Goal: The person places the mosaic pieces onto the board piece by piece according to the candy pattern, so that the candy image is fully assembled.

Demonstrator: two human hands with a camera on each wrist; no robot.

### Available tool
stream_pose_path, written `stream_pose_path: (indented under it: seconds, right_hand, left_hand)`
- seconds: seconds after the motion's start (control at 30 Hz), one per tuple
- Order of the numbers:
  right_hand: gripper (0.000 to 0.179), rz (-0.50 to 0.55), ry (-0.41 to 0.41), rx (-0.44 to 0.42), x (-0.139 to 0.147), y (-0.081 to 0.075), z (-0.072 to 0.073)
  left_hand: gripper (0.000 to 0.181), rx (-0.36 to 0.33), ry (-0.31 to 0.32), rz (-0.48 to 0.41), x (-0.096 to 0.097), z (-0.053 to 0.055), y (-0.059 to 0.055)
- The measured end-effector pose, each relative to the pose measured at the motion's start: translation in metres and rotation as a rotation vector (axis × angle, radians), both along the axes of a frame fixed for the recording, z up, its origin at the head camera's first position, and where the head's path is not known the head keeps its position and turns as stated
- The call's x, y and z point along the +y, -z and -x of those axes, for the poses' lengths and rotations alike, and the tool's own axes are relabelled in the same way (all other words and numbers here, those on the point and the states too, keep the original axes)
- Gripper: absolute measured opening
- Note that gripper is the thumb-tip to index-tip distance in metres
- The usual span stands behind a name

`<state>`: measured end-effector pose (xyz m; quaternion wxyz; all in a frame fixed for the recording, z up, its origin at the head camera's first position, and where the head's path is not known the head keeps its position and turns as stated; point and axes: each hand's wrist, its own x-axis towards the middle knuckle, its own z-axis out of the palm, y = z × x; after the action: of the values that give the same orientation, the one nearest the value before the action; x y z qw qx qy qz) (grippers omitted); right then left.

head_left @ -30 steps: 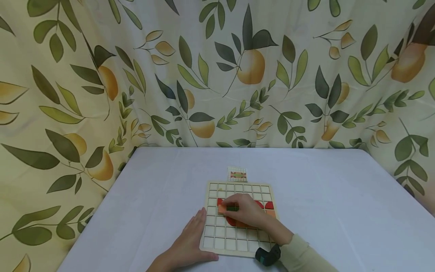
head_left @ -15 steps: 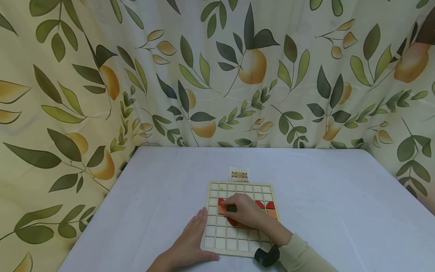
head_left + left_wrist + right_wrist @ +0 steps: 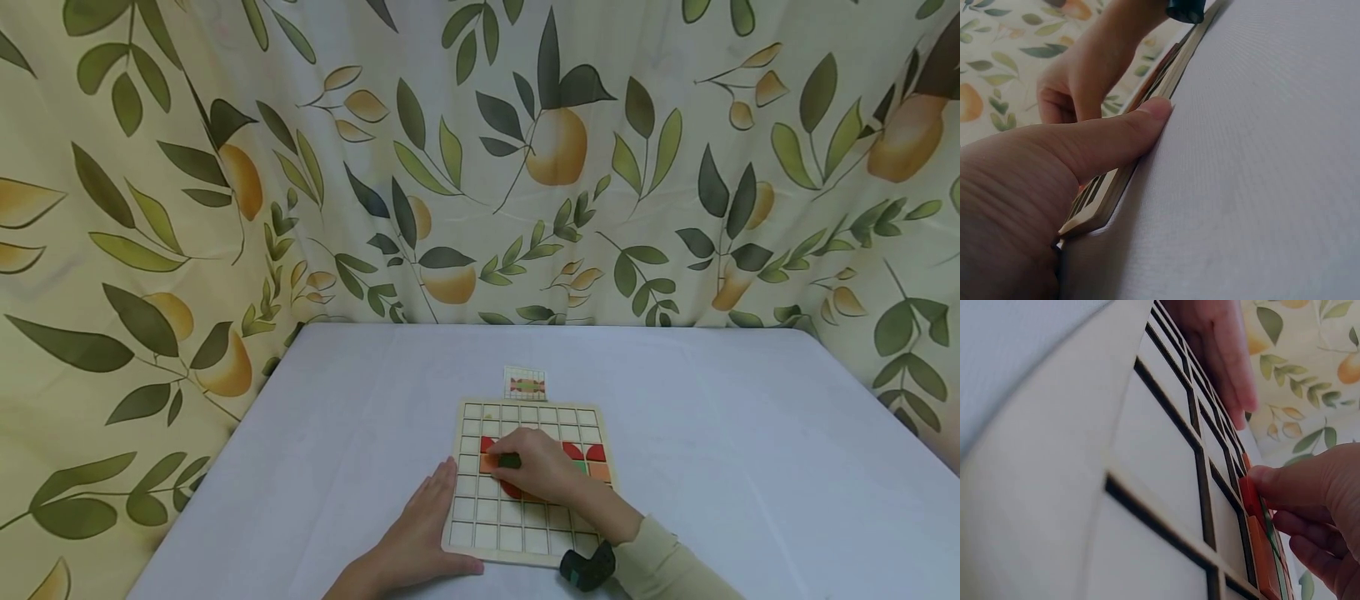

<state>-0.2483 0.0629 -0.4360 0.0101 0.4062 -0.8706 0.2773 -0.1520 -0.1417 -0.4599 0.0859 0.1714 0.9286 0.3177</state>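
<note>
A wooden grid board (image 3: 486,535) lies on the white table. My left hand (image 3: 422,523) rests against it, straight fingers along the left edge and thumb (image 3: 1138,125) on the near edge. Over the board, my right hand (image 3: 542,465) has its thumb and forefinger at an orange tile (image 3: 487,464) that sits in a left-hand cell, and appears to pinch it. A red tile (image 3: 487,444) lies just beyond. In the right wrist view, the right thumb (image 3: 1272,481) is by a red tile (image 3: 1249,497). Under the hand, several tiles are partly hidden.
Behind the board lies a small pattern card (image 3: 525,384). Red tiles (image 3: 596,452), an orange tile (image 3: 599,472) and a green tile (image 3: 581,467) fill cells on the right. A black wrist device (image 3: 588,567) overhangs the near edge. A leaf-print curtain (image 3: 480,208) hangs behind.
The right thumb and forefinger have shifted slightly at the orange tile, which now looks flatter in its cell than a second ago. The left hand has stayed at the board's edge.
</note>
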Motion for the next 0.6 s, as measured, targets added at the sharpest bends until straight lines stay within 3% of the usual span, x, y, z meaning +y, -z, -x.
stream_pose_path:
  seconds: [0.3, 0.6]
  right_hand:
    - [0.017, 0.037, 0.015, -0.028, 0.006, -0.003, -0.003]
    - [0.021, 0.081, 0.103, -0.079, 0.044, -0.007, -0.019]
  left_hand:
    - [0.125, -0.019, -0.005, 0.012, 0.002, 0.001, -0.001]
    - [0.127, -0.038, -0.038, 0.015, 0.002, 0.001, -0.001]
